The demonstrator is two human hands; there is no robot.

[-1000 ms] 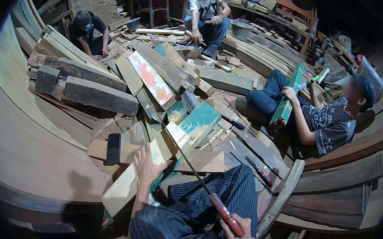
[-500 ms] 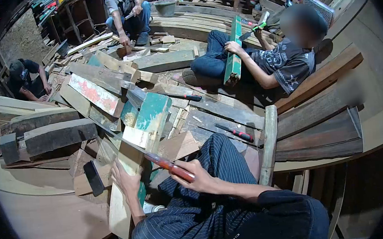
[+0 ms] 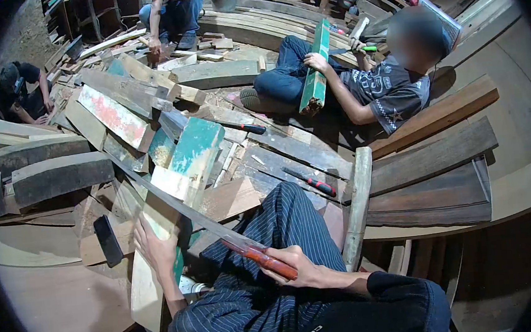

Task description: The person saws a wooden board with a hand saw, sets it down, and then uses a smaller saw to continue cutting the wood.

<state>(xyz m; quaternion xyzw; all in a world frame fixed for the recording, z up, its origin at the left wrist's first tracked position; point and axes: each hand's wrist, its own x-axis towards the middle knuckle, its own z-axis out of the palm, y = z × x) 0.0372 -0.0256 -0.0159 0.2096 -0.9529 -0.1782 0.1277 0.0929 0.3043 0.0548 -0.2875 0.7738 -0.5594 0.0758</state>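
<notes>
My right hand (image 3: 292, 267) is wrapped round the reddish-brown wooden handle of a machete (image 3: 181, 207). Its long, narrow blade slants up and left across a pale wooden beam (image 3: 146, 294). Fingers of my left hand (image 3: 157, 249) clasp the sides of that beam, below the blade. The beam slopes away from beside my left knee, its far part resting against a green-painted timber (image 3: 197, 149) with worn patches. A black phone (image 3: 107, 241) lies on a board left of my left hand.
A red-and-black-handled tool (image 3: 310, 182) lies beyond my knee, and another (image 3: 244, 128) farther off. Stacked timbers (image 3: 61, 179) stand left. A co-worker (image 3: 384, 88) at right holds a green beam (image 3: 316, 74) and a blade. Two other people crouch at the back.
My right hand has drawn the machete back toward me and to the right, so more blade shows on my side of the beam. My left hand keeps its hold. The view has shifted slightly.
</notes>
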